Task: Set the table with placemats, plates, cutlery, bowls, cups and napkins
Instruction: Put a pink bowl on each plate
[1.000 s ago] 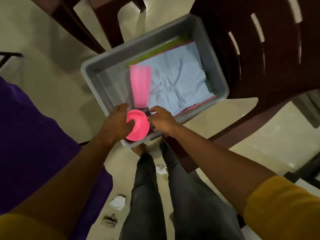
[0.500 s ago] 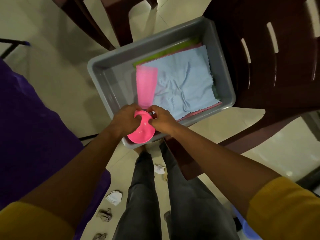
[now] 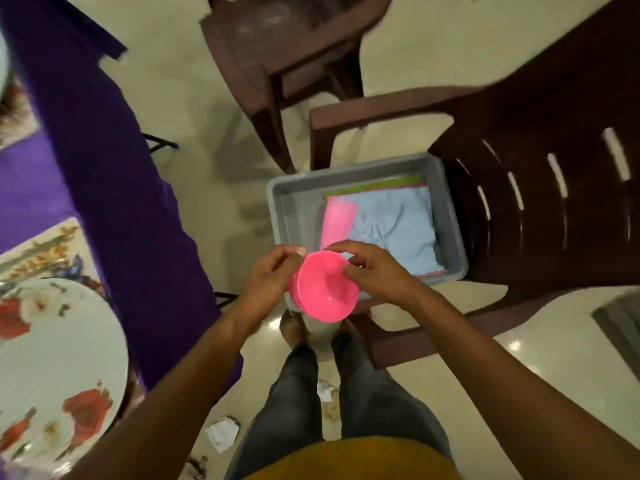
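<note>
Sitting between both hands (image 3: 270,282): pink bowl (image 3: 323,292).

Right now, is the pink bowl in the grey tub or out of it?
Out. Both hands, left and right, hold the pink bowl above the grey tub's near rim.

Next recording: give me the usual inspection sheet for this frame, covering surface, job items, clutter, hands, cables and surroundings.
Surface: table under a purple cloth, at left.
Job's things: pink bowl held over the near edge of the grey tub; pink cup and blue cloth in the tub; floral plate on the table.
Clutter: crumpled paper on the floor.
Grippers: left hand and right hand both grip the bowl's rim.
Cables: nothing seen.
Surroundings: dark brown chairs, the tub on one seat; tiled floor.
</note>
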Available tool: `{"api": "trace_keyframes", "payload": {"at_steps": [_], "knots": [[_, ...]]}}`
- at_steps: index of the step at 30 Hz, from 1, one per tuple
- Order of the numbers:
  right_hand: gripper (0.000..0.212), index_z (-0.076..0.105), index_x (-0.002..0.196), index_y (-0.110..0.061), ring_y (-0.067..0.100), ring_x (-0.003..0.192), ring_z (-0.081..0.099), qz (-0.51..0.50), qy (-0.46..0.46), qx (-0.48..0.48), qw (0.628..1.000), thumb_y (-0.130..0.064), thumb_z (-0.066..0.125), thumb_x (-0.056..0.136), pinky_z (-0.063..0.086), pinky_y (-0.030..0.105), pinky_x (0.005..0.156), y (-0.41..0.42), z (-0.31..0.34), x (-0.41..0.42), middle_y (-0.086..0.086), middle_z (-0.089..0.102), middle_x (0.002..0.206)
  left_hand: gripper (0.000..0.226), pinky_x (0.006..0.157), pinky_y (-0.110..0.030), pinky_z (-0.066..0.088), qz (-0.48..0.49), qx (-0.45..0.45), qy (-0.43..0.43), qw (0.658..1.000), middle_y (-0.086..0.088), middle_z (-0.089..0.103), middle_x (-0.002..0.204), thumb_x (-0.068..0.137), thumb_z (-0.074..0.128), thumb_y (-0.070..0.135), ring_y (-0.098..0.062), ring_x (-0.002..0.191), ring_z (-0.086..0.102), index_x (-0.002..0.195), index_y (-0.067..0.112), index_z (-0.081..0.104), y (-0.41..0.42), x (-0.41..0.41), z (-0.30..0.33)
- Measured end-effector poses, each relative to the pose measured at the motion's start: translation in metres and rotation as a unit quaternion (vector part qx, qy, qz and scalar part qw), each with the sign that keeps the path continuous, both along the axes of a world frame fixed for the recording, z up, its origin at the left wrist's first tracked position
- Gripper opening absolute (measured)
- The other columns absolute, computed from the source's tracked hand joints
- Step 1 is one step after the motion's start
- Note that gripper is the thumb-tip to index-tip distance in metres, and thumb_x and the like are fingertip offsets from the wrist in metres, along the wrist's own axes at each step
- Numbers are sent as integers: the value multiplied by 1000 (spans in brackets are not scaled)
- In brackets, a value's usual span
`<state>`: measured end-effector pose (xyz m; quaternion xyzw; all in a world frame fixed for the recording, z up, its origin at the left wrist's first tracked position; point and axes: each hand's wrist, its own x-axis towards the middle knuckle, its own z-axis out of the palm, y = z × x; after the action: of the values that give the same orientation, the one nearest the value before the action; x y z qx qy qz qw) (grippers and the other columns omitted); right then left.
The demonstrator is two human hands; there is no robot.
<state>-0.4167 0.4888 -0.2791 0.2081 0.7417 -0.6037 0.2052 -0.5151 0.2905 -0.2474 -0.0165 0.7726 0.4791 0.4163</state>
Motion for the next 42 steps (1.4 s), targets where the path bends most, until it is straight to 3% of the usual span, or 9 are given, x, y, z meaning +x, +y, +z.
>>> {"api": "trace_keyframes", "payload": {"at_steps": [2,5,10,13,18,22,28,36,42], "knots": [[43,65,131,-27,-5,84,64,28,25,-8,999,-4,56,96,53,18,67,-6,35,-7,-15,67,106,30,90,-46,60,54,33,-29,998,-3,72,119,99,60,51,-29,111,70,114,28,73,-16,11,31],[40,67,127,-27,1,82,69,40,40,-32,998,-1,56,98,58,24,67,-20,75,-21,-10,71,100,57,93,-54,60,126,119,-125,977,-12,68,132,93,55,68,-35,119,67,132,28,67,-42,27,62],[28,65,128,-28,20,86,76,76,39,-61,994,-15,60,103,64,33,71,-60,121,-44,15,75,104,48,101,-65,53,267,228,-156,923,-8,75,122,96,48,62,-35,118,70,124,31,73,-84,45,97],[33,61,136,-25,25,87,77,106,41,-69,991,-26,62,104,64,41,82,-94,140,-59,14,75,104,57,102,-69,50,325,263,-146,897,-15,72,129,99,44,65,-41,120,68,136,26,64,-118,44,104],[67,46,145,-49,8,119,61,204,125,13,971,-59,74,85,57,34,95,-158,162,-71,-13,52,145,68,104,-71,47,395,294,-126,861,-17,70,132,98,45,71,-43,121,67,142,21,57,-181,39,109],[62,55,140,-47,2,128,51,275,187,55,942,-45,82,85,51,20,96,-215,170,-79,-17,45,145,71,103,-66,50,448,302,-122,833,-19,70,130,95,47,74,-43,118,68,141,21,57,-233,37,112],[32,76,113,-31,4,117,56,322,231,101,912,-38,85,84,54,28,97,-297,167,-101,-12,61,127,68,97,-66,54,478,299,-109,819,-20,71,128,95,53,70,-46,114,70,144,23,54,-307,42,111],[24,80,104,-34,2,112,61,375,233,97,892,-45,84,83,58,26,86,-366,157,-120,-18,67,123,70,98,-67,53,501,284,-89,812,-23,70,127,92,52,71,-47,111,71,144,24,52,-378,52,105],[18,82,99,-31,9,105,69,377,215,22,901,-33,87,82,62,38,87,-400,145,-131,-13,74,111,73,100,-69,51,541,313,-104,774,-27,67,130,93,52,71,-53,112,68,146,22,49,-401,60,95]]}}
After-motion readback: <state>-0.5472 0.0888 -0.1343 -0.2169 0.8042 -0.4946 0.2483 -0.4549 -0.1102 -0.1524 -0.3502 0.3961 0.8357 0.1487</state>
